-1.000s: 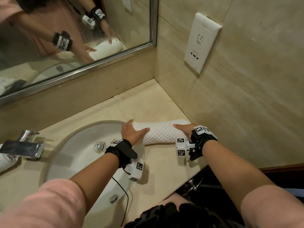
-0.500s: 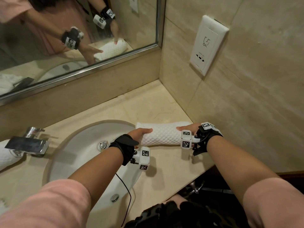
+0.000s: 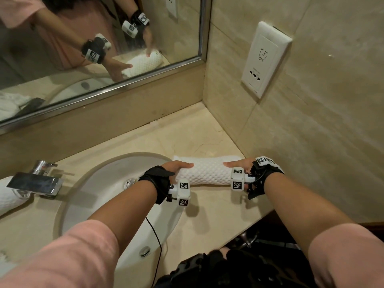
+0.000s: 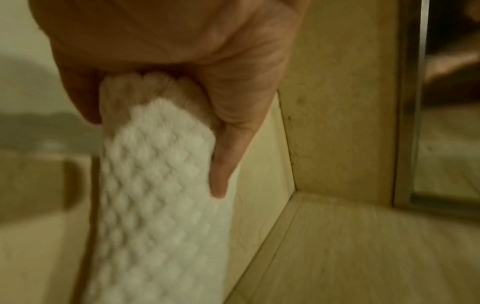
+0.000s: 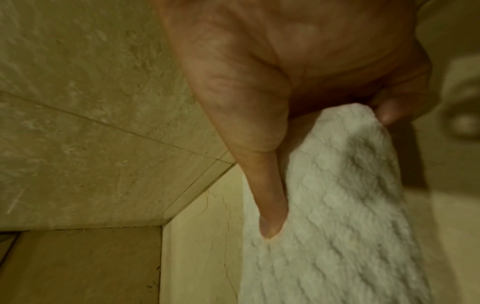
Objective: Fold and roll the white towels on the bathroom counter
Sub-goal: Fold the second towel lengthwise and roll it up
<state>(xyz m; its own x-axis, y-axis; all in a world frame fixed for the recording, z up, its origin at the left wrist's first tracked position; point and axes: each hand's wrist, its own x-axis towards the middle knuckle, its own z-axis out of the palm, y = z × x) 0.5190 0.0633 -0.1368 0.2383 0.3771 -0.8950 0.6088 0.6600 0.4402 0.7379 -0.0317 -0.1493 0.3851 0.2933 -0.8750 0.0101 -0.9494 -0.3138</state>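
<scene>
Rolled towel (image 3: 207,172) held at both ends.
Left hand (image 3: 177,166) and right hand (image 3: 239,165) each grip an end; roll apparently touching the surface (image 3: 187,138), beside the sink (image 3: 99,183).

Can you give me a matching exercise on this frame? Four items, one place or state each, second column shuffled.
Items:
1. rolled towel
2. faucet
3. wall socket
4. left hand

Places or states:
A. on the tiled wall to the right
B. gripping one end of the roll
C. lying on the counter right of the sink
D. at the sink's left edge

Pairs: 1-C, 2-D, 3-A, 4-B
</scene>
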